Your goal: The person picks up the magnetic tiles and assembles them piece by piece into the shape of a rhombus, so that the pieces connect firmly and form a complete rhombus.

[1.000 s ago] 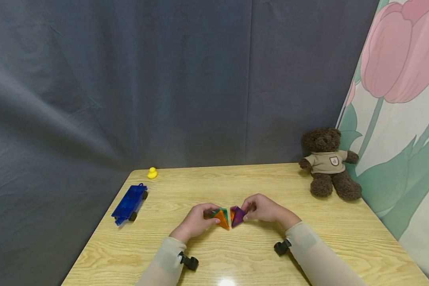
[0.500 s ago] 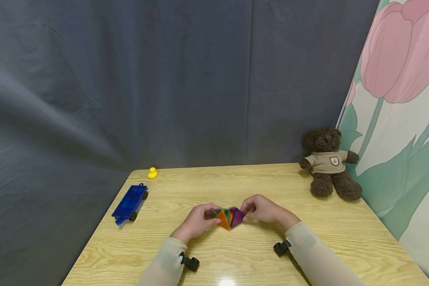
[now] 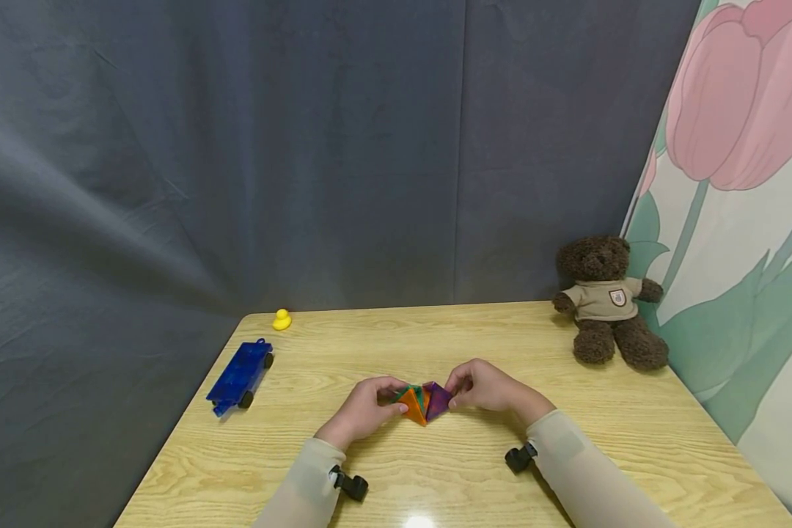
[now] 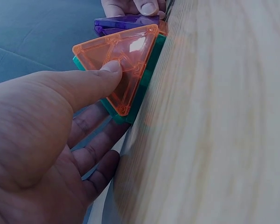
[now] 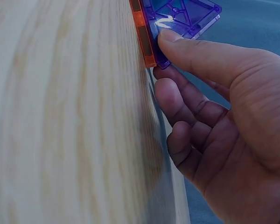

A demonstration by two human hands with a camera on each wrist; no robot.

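Near the middle of the table, my left hand [image 3: 367, 407] pinches an orange triangular magnetic tile [image 4: 135, 51] together with a green tile [image 4: 153, 58] behind it. The left thumb presses on the orange face and the fingers lie behind. Opposite it, my right hand [image 3: 488, 385] pinches a purple magnetic tile [image 5: 198, 18] between thumb and fingers. Another orange tile [image 5: 144, 44] stands edge-on against the purple one. In the head view the two tile pairs lean together and touch at the lower point. How their far edges join is hidden.
On the wooden table [image 3: 402, 345], a blue wheeled toy wagon base [image 3: 240, 372] stands at the left edge. A yellow rubber duck [image 3: 281, 320] sits at the back left. A brown teddy bear [image 3: 600, 293] in a beige shirt sits at the back right.
A second ago a narrow gap parted the two tile pairs. The left pair has shifted slightly right and the purple pair slightly left, so they now touch. Over the last half second nothing visibly moves.
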